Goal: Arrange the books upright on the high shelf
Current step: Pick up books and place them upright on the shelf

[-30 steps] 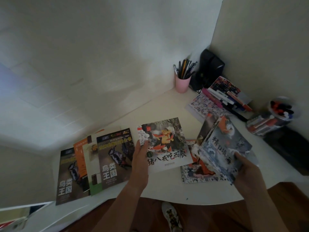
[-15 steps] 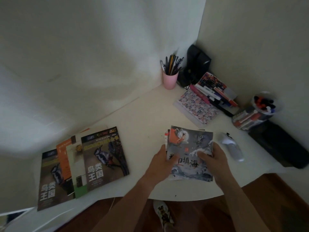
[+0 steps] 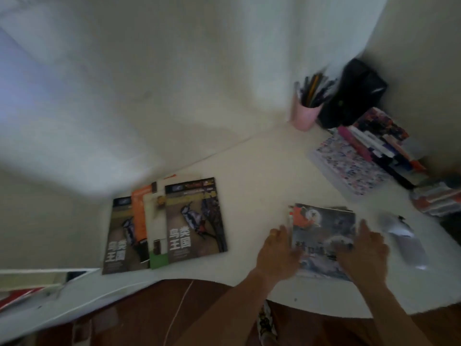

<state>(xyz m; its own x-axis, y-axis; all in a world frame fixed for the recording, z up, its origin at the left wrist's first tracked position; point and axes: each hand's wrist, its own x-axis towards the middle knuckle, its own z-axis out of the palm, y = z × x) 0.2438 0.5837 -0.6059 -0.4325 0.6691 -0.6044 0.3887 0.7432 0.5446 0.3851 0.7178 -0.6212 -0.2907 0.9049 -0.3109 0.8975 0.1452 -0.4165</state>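
Both hands — left hand (image 3: pixel 277 250), right hand (image 3: pixel 366 248) — grip the book stack (image 3: pixel 324 231) flat on worktop (image 3: pixel 262 176); bird books (image 3: pixel 194 221) well left.

Whole frame is pretty smeared, the right side worst. The stack of books (image 3: pixel 324 236) under both hands is soft enough that the cover title can't be read, and only slivers of the lower ones peek out at the top and left edges, so no count. The left hand (image 3: pixel 277 253) and right hand (image 3: pixel 366 250) are blurred; can't tell whether the fingers are curled around the stack's sides or just flat against it. The white thing (image 3: pixel 404 240) right of the stack is a streak, can't identify it. The container of markers (image 3: pixel 436 198) is cut by the right edge. In the fanned books (image 3: pixel 164 226) on the left, the top cover hides most of the others.
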